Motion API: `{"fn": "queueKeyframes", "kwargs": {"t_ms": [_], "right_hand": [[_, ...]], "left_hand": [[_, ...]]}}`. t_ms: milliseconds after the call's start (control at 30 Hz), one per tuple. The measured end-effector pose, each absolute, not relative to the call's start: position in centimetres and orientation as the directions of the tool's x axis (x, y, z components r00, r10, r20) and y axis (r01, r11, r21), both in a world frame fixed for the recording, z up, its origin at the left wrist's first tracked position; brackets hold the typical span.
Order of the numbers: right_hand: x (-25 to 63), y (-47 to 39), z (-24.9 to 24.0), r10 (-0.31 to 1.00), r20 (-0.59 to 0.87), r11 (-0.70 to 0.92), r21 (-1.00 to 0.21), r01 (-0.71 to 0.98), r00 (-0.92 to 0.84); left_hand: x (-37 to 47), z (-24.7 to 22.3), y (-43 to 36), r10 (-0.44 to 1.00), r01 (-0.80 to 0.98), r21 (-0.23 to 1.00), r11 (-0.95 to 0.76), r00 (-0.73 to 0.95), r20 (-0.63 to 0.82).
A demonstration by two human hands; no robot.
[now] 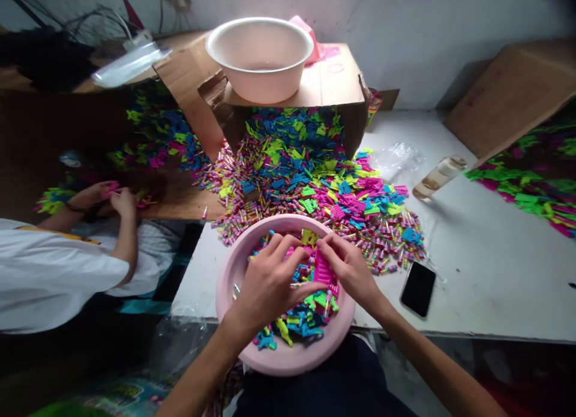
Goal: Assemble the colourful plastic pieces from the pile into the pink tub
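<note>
A pink basin [288, 360] at the table's front edge holds many small plastic pieces in blue, green, yellow and pink. Over its left half is my left hand [274, 279], fingers bent and spread apart, with nothing plainly held. My right hand [348, 267] reaches over the basin's right rim, its thumb and fingers pinched on the top of a pink plastic piece [323, 270]. Beyond the basin lies a wide heap of coloured pieces [297, 180] mixed with small tubes [252, 210].
A white bowl [261, 81] rests on a cardboard box [333, 84] behind the heap. To the right are a clear bottle [438, 177], a black phone [418, 289] and another box [508, 93]. At the left, a person in a white shirt [58, 273] handles pink pieces.
</note>
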State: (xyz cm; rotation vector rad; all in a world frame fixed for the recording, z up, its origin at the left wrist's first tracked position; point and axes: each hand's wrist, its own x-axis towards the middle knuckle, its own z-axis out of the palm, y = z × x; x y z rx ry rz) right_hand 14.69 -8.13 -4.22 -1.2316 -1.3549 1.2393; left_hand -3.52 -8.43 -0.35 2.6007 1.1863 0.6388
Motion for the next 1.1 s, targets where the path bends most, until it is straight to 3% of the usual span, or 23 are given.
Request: {"fn": "queueKeyframes", "kwargs": {"t_ms": [100, 267, 367, 533, 633, 700, 767, 800, 867, 933, 1000, 1100], "right_hand": [[14.5, -8.3, -3.9, 0.992, 0.012, 0.029, -0.990, 0.135, -0.122], [14.5, -8.2, -4.2, 0.987, -0.013, 0.011, -0.988, 0.152, -0.158], [14.5, -8.0, -4.5, 0.986, -0.018, 0.008, -0.987, 0.160, -0.163], [14.8, -7.4, -5.3, 0.993, -0.010, 0.013, -0.982, 0.190, -0.121], [15.0, -7.1, -6.0, 0.991, 0.039, 0.073, -0.960, 0.269, -0.131], [14.4, -7.1, -6.3, 0.972, 0.143, 0.205, -0.907, 0.367, -0.189], [13.3, -7.5, -6.5, 0.922, 0.258, 0.365, -0.826, 0.430, -0.287], [12.5, -7.8, -6.5, 0.896, 0.299, 0.424, -0.799, 0.426, -0.330], [11.1, -8.6, -6.5, 0.869, 0.309, 0.447, -0.825, 0.347, -0.386], [10.1, -9.2, -6.6, 0.894, 0.234, 0.339, -0.910, 0.238, -0.381], [9.7, -9.4, -6.7, 0.930, 0.141, 0.205, -0.965, 0.161, -0.338], [10.4, -8.6, -7.6, 0.943, 0.091, 0.146, -0.978, 0.151, -0.322]], "left_hand": [[-3.5, -0.2, -8.0, 0.673, 0.648, 0.186, -0.738, 0.691, 0.264], [-3.7, -1.2, -7.4, 0.573, 0.575, 0.089, -0.814, 0.765, 0.294], [-3.7, -2.0, -7.3, 0.521, 0.528, 0.064, -0.847, 0.800, 0.297], [-3.7, -2.6, -7.1, 0.606, 0.599, 0.119, -0.792, 0.748, 0.270], [-4.5, -2.2, -6.7, 0.713, 0.657, 0.282, -0.699, 0.615, 0.337], [-5.1, -1.7, -6.5, 0.841, 0.630, 0.558, -0.540, 0.420, 0.340], [-5.3, -1.3, -6.5, 0.944, 0.428, 0.847, -0.315, 0.231, 0.235], [-5.3, -1.2, -6.6, 0.971, 0.283, 0.936, -0.209, 0.170, 0.165], [-4.9, -1.4, -7.0, 0.990, 0.034, 0.997, -0.076, 0.122, 0.071], [-4.4, -2.0, -7.4, 0.994, -0.079, 0.996, -0.033, 0.097, 0.041], [-3.9, -2.8, -7.7, 0.998, -0.050, 0.998, -0.033, 0.059, 0.036], [-3.4, -4.4, -7.2, 0.990, 0.213, 0.977, -0.026, 0.139, -0.004]]}}
